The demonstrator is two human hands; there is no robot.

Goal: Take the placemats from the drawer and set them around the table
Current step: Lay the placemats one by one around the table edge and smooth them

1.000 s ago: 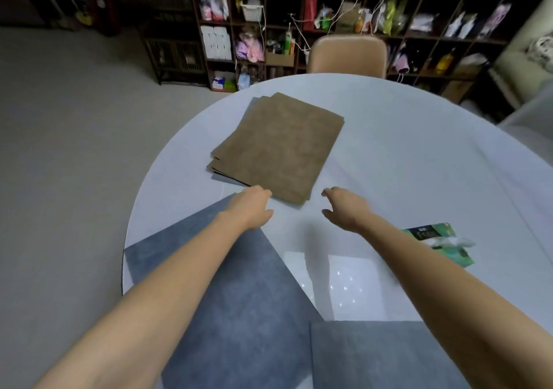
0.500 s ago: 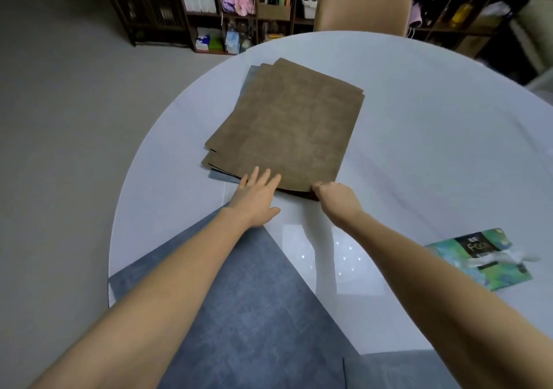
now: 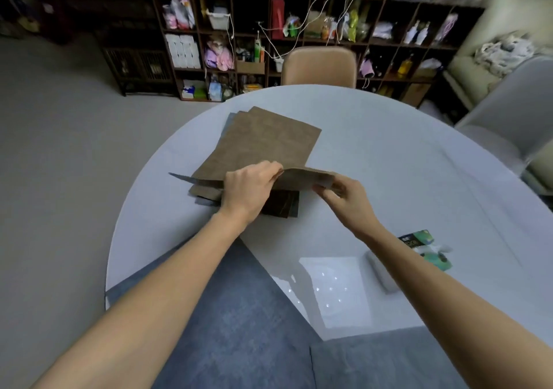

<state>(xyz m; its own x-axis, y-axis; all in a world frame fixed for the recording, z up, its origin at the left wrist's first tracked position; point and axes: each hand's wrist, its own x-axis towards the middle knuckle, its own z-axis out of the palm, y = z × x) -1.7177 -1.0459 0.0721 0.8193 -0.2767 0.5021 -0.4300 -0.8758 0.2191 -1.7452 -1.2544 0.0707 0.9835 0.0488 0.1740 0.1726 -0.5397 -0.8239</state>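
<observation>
Placemats in a brown stack (image 3: 263, 137) lie on the left part of the round white table (image 3: 404, 161), and the near edge of the top mat (image 3: 302, 176) is lifted off the pile. Both hands hold that raised edge: the left hand (image 3: 250, 188) curls its fingers over it and the right hand (image 3: 341, 194) pinches its near right corner. Two blue-grey mats (image 3: 239, 314) lie flat at the table's near edge, a green packet (image 3: 425, 248) to the right

Matt, suede-like brown placemats (image 3: 263, 140) lie on a glossy table (image 3: 389, 161).
</observation>
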